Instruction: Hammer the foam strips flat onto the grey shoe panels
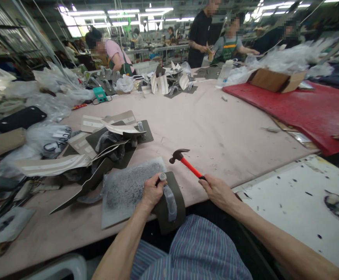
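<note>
My right hand is wrapped round the black grip of a claw hammer with a red shaft. Its dark head hangs above the table, to the right of my left hand. That left hand is closed round a short metal punch, whose round top faces up. Under it lies a dark olive panel with a plastic-wrapped strap on it. The panel partly covers a worn, pitted grey board and hangs over the table's front edge. The punch's lower tip is hidden by my fingers.
Stacked olive and white panels lie left of the board. Further back are another heap of panels, a green box and a clear bottle. A red sheet bears a cardboard box. Several people stand or sit beyond.
</note>
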Demonstrator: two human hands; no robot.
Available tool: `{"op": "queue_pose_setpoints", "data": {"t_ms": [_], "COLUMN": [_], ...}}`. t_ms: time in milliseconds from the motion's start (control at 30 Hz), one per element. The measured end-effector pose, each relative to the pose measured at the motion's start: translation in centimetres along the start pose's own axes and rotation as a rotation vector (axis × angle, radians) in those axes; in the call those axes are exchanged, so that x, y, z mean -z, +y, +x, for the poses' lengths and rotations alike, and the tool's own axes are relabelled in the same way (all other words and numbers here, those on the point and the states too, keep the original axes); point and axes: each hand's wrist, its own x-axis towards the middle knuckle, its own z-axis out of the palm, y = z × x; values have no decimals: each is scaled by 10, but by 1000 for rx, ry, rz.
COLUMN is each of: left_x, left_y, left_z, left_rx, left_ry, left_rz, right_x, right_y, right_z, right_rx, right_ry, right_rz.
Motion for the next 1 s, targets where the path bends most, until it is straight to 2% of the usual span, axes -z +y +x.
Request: {"op": "queue_pose_setpoints", "data": {"t_ms": [33, 100, 167, 200, 233, 300, 400, 467, 533, 667, 767, 900, 1000], "left_x": [0, 0, 0, 0, 0, -2, -5, -6, -7, -4, -5, -14, -13], "left_y": [0, -1, -1, -1, -1, -1, 1, 2, 5, 12, 13, 13, 16], "left_z": [0, 1, 1, 2, 2, 2, 2, 2, 2, 3, 4, 10, 18], "left_rx": [4, 10, 10, 6, 4, 18, 67, 78, 58, -3, -6, 93, 122], "left_ry": [4, 9, 13, 19, 29, 56, 85, 104, 127, 103, 91, 218, 334], "left_rz": [3, 8, 13, 14, 11, -11, -65, -56, -6, 51, 59, 10, -80], "right_x": [-7, -19, -29, -33, -37, -47, -58, -59, -52, -32, -34, -54, -60], "right_y": [-1, -11, -32, -45, -60, -88, -112, -113, -102, -75, -69, -78, -87], "right_z": [4, 6, -3, -9, -16, -28, -37, -35, -30, -16, -7, -3, -7], "right_rx": [-10, 54, 201, 276, 338, 407, 366, 349, 407, 683, 847, 850, 825], "right_ry": [7, 114, 239, 249, 211, 52, -80, -69, -56, -63, -20, 27, 68], "right_rz": [-30, -86, -31, 31, 92, 137, 61, 55, 64, 48, -5, -136, -237]}}
